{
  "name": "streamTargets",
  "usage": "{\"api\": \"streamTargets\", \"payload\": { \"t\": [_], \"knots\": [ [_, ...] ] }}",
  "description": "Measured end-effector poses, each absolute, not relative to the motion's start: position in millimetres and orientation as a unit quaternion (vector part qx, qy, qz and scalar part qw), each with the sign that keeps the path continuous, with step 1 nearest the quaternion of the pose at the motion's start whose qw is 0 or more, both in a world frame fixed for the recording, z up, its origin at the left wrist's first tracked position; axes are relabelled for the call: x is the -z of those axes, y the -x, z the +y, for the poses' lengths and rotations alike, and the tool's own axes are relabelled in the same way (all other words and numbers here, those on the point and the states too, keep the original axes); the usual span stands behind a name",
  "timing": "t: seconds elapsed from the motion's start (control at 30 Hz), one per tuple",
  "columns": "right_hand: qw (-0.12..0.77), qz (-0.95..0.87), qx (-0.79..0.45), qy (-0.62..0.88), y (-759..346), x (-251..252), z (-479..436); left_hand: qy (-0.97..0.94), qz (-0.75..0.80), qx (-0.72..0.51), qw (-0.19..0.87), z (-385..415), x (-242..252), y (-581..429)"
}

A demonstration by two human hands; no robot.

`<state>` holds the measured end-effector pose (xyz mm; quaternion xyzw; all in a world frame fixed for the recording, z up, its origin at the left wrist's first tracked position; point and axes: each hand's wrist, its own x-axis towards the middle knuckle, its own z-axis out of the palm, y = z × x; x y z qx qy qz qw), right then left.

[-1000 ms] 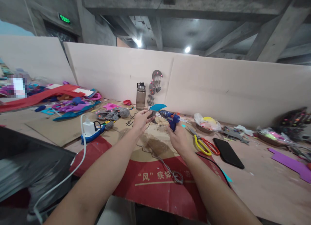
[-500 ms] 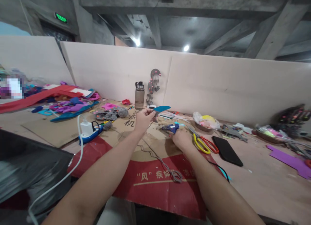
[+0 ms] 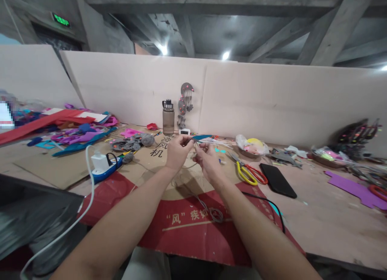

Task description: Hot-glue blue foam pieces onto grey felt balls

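Observation:
My left hand (image 3: 177,151) is closed in a pinch at the base of a blue feather-shaped felt piece (image 3: 203,137), which points right. Close beside it, my right hand (image 3: 208,161) pinches grey yarn (image 3: 188,167) just below the piece. The fingertips of both hands nearly meet, and the exact joint between yarn and felt is too small to make out. The yarn trails down to a loose coil (image 3: 216,215) on the red and brown cardboard (image 3: 193,243). A blue glue gun (image 3: 221,161) lies mostly hidden behind my right hand.
Yellow-and-red-handled scissors (image 3: 248,174) and a black phone (image 3: 278,180) lie to the right. A blue power strip (image 3: 105,171) with a white cable stands left. Behind are a water bottle (image 3: 168,118), a grey hanging ornament (image 3: 185,104) and a bagged bowl (image 3: 251,146). Felt scraps (image 3: 81,134) pile up left.
My right hand has let go of the glue gun and moved up and left to the yarn beside my left hand. The left hand still holds the blue felt piece. The view has shifted slightly.

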<state>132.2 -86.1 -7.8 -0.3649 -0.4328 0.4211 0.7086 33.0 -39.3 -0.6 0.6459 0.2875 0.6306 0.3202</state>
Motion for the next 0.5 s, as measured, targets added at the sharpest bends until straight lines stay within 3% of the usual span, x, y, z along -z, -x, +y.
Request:
{"api": "streamTargets", "payload": {
  "t": [0.2, 0.5],
  "knots": [
    [0.709, -0.448, -0.327, 0.435, -145.7, 4.5, -92.8, -0.563, 0.223, -0.604, 0.518, -40.0, -0.6, -38.6],
    [0.694, -0.464, -0.246, 0.493, -151.9, 5.8, -92.2, -0.52, 0.194, -0.589, 0.588, -44.0, -2.8, -38.5]
  ]
}}
